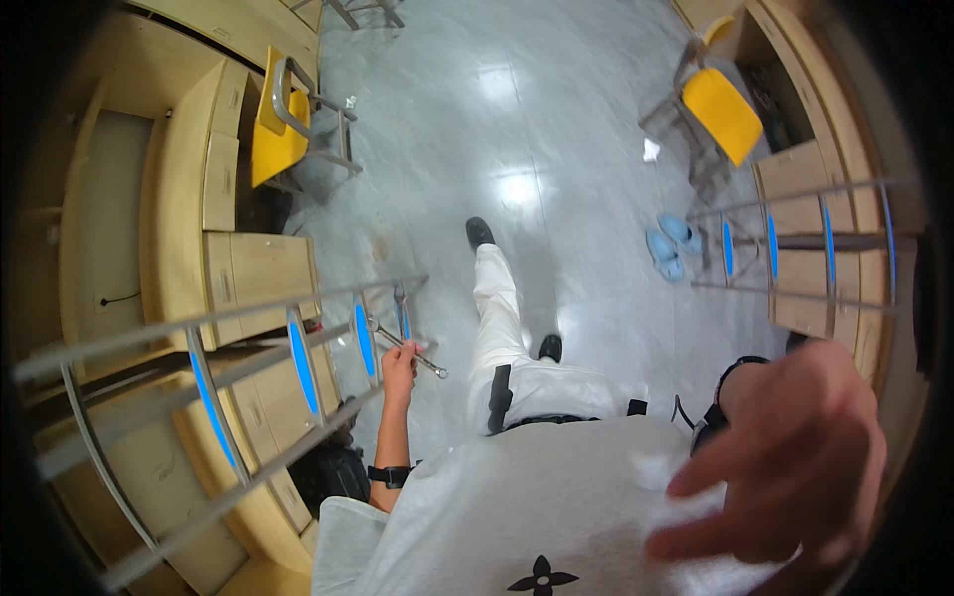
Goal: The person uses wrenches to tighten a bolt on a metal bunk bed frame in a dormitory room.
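Observation:
A metal combination wrench (431,368) is in my left hand (399,366), which is closed round the middle of its shaft. Both ends of the wrench stick out past the fingers. It is beside the lower part of a metal ladder (328,422) with blue strips on its rungs; I cannot tell whether they touch. Large and blurred, my right hand (795,462) is raised close to the camera at the lower right. Its fingers are spread, and nothing shows in them. Black bands circle both my wrists.
Wooden desks and cabinets (268,268) line both sides, with yellow chairs (722,114) beside them. A second ladder (795,243) is at the right. Blue slippers (666,248) and white paper (651,150) lie on the glossy grey floor (427,149). A black bag (333,472) sits at the lower left.

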